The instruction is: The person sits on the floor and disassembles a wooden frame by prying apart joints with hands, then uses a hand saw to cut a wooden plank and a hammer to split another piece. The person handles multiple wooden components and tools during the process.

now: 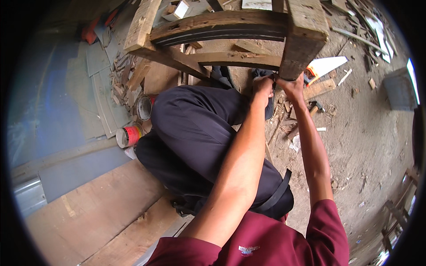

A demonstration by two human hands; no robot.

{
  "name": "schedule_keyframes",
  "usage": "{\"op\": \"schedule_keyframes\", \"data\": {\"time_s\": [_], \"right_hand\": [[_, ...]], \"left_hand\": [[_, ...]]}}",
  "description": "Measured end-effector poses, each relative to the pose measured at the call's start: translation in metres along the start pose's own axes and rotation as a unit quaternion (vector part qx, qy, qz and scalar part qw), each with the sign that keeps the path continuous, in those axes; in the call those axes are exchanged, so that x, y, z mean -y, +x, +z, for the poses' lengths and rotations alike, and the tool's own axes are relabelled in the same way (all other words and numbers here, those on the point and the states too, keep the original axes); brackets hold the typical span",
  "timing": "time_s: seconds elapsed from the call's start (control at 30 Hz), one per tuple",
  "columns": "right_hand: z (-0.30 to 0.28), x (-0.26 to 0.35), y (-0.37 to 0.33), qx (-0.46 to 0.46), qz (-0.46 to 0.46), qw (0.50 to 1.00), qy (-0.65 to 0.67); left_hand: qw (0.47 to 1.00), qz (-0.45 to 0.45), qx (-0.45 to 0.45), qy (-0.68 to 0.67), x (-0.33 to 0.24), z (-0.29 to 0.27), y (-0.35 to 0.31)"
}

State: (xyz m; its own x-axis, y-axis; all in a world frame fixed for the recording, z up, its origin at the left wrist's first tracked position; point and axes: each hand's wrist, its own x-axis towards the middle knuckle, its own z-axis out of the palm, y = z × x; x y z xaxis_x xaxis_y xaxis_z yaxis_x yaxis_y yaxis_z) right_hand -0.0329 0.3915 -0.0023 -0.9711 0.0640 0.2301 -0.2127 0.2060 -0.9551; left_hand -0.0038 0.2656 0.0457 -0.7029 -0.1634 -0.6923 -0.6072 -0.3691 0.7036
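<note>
A rough wooden frame (220,25) with thick legs and crossbars stands before me, above my feet. My right hand (293,88) is closed at the lower end of its thick right leg (303,42), its fingers partly hidden by the wood. Just left of it, my left hand (265,86) is curled closed near the same leg end. Whatever it may hold is hidden. A hand saw (327,66) with an orange handle lies on the ground just beyond my right hand. Nearer, a hammer (317,107) rests among wood scraps.
Two tins, a red-labelled one (129,135) and an open one (144,107), are beside my knees at left. Wood offcuts (128,75) are heaped behind them. Boards (100,208) lie at lower left. A grey bucket (398,90) stands at far right on the dirt floor (364,142).
</note>
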Motion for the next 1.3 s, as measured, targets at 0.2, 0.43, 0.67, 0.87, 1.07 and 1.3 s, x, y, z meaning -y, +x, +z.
{"op": "schedule_keyframes", "data": {"time_s": [0.2, 0.43, 0.67, 0.87, 1.07, 1.3], "right_hand": [[-0.001, -0.007, 0.0, 0.038, -0.037, 0.998, -0.016], [-0.003, 0.01, -0.002, 0.051, 0.006, 0.999, 0.008], [-0.004, 0.016, 0.001, 0.06, 0.002, 0.998, -0.023], [0.0, 0.019, 0.001, 0.046, -0.007, 0.999, -0.013], [-0.005, 0.02, 0.001, 0.046, -0.01, 0.999, -0.007], [-0.001, 0.023, 0.001, 0.049, 0.003, 0.999, 0.013]], "left_hand": [[0.999, -0.008, 0.03, -0.04, 0.002, -0.012, 0.015], [0.998, -0.015, 0.032, -0.058, 0.013, -0.012, 0.034], [0.961, -0.124, -0.094, -0.227, -0.002, -0.02, 0.036], [0.965, -0.054, -0.22, -0.133, -0.015, -0.01, 0.022], [0.944, -0.113, -0.167, -0.262, -0.005, -0.022, 0.049], [0.948, -0.081, -0.116, -0.284, 0.011, -0.033, 0.066]]}}
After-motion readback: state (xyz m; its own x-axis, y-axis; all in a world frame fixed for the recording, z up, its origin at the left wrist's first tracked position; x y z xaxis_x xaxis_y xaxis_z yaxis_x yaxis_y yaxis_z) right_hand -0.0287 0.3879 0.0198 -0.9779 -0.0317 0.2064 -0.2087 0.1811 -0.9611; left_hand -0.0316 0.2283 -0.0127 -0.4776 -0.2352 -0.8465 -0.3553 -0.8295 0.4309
